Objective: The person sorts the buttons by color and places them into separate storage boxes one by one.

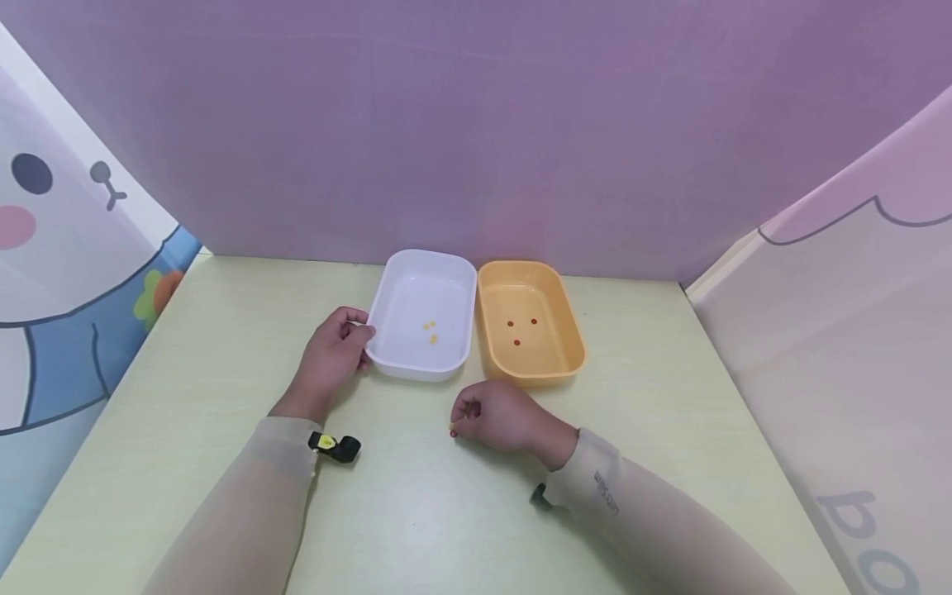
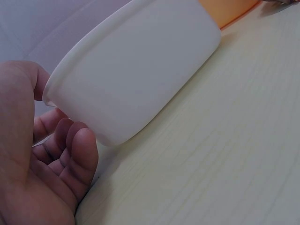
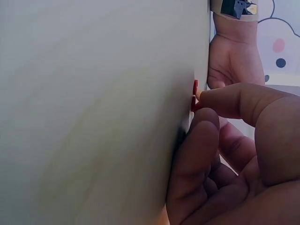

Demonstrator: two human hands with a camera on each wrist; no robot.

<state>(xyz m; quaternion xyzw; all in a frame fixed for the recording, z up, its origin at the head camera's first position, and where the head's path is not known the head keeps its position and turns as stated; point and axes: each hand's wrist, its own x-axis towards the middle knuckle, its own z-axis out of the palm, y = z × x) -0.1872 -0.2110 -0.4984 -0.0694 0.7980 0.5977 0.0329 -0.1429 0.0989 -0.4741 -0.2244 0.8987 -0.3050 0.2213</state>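
My left hand (image 1: 332,355) holds the left rim of a white plastic tray (image 1: 383,360), thumb at the edge and other fingers beneath it. Several small yellow pieces (image 1: 434,339) lie inside this tray. In the left wrist view the white tray (image 2: 126,75) looms close, its rim by the curled fingers (image 2: 84,154). My right hand (image 1: 497,417) is low over the table before the trays, fingers bent, its fingertips pinching at tiny red pieces (image 3: 195,87) and a yellowish piece (image 3: 198,95). These pieces sit right by the tabletop in the right wrist view.
An orange tray (image 1: 531,373) stands right of the white one, with three small red pieces (image 1: 516,342) in it. Both trays are near the back of the pale wooden table (image 1: 402,512). A purple panel (image 1: 476,132) rises behind, with printed panels at both sides.
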